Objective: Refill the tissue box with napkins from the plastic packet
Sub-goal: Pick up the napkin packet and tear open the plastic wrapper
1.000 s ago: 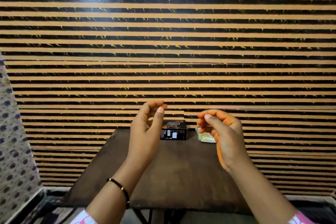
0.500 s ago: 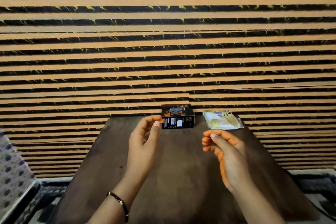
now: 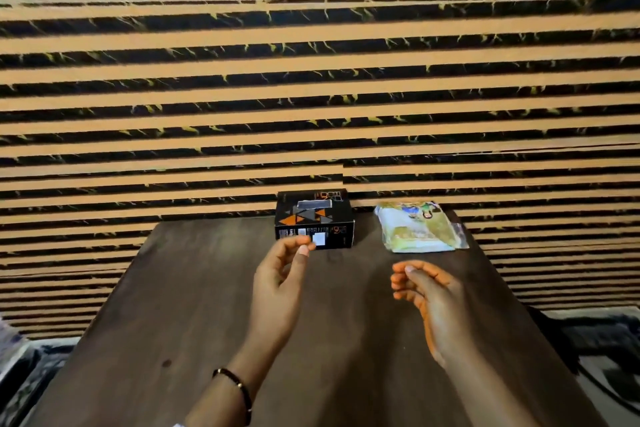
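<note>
— What takes up the most room?

— The dark table (image 3: 194, 305), set against a striped wall (image 3: 311, 80). At its far edge stands the black tissue box (image 3: 314, 218), with the plastic packet (image 3: 417, 229) of napkins lying just to its right, apart from it.

— And the hands?

— Both hover above the table, nearer than either item. The left hand (image 3: 278, 282) is loosely curled and holds nothing, its fingertips just in front of the box. The right hand (image 3: 431, 295), also relaxed and holding nothing, sits near the packet without touching it
</note>
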A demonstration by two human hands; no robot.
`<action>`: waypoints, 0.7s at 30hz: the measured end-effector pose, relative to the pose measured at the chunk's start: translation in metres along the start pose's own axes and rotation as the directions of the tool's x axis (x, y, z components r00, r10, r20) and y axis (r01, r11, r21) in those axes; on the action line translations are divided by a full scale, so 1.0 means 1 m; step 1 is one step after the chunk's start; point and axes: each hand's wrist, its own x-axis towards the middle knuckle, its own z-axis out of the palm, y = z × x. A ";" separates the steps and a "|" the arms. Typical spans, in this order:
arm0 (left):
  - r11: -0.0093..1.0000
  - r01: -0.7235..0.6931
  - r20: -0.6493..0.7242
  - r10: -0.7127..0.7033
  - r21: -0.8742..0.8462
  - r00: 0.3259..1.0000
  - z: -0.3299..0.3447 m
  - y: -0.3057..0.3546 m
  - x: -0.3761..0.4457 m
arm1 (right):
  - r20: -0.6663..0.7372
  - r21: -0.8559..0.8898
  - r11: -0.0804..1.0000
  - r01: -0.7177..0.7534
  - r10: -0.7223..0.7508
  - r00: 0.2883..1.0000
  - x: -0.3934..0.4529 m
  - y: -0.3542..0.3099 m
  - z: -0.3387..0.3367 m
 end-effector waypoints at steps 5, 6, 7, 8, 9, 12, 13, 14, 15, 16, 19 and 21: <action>0.992 0.120 0.085 -0.124 0.049 0.989 0.063 -0.042 0.045 | -0.061 -0.098 0.988 -0.122 0.116 0.991 0.074 0.019 -0.036; 0.986 0.149 0.113 -0.156 0.071 0.981 0.078 -0.053 0.055 | -0.086 -0.111 0.982 -0.151 0.142 0.986 0.090 0.025 -0.045; 0.980 0.176 0.141 -0.188 0.091 0.972 0.094 -0.065 0.065 | -0.111 -0.119 0.976 -0.183 0.170 0.979 0.109 0.031 -0.055; 0.973 0.203 0.164 -0.219 0.108 0.962 0.106 -0.075 0.074 | -0.132 -0.115 0.969 -0.217 0.202 0.970 0.124 0.037 -0.063; 0.965 0.231 0.189 -0.251 0.122 0.949 0.118 -0.085 0.082 | -0.163 -0.101 0.960 -0.261 0.242 0.956 0.140 0.043 -0.070; 0.913 0.369 0.218 -0.401 0.173 0.890 0.156 -0.116 0.108 | -0.274 0.012 0.903 -0.430 0.416 0.867 0.188 0.066 -0.095; 0.888 0.425 0.216 -0.455 0.174 0.864 0.165 -0.127 0.115 | -0.304 0.063 0.879 -0.473 0.468 0.830 0.199 0.072 -0.102; 0.859 0.481 0.212 -0.510 0.172 0.834 0.173 -0.136 0.121 | -0.332 0.109 0.860 -0.499 0.504 0.797 0.209 0.077 -0.107; 0.822 0.549 0.206 -0.570 0.153 0.796 0.182 -0.148 0.129 | -0.357 0.151 0.845 -0.512 0.530 0.769 0.220 0.082 -0.112; 0.775 0.616 0.200 -0.632 0.144 0.749 0.189 -0.157 0.135 | -0.381 0.185 0.835 -0.517 0.547 0.746 0.229 0.086 -0.116; 0.670 0.733 0.161 -0.742 0.117 0.651 0.207 -0.176 0.150 | -0.449 0.241 0.828 -0.507 0.558 0.698 0.251 0.096 -0.124; 0.628 0.776 0.168 -0.773 0.062 0.612 0.220 -0.186 0.159 | -0.471 0.253 0.830 -0.497 0.555 0.686 0.265 0.102 -0.126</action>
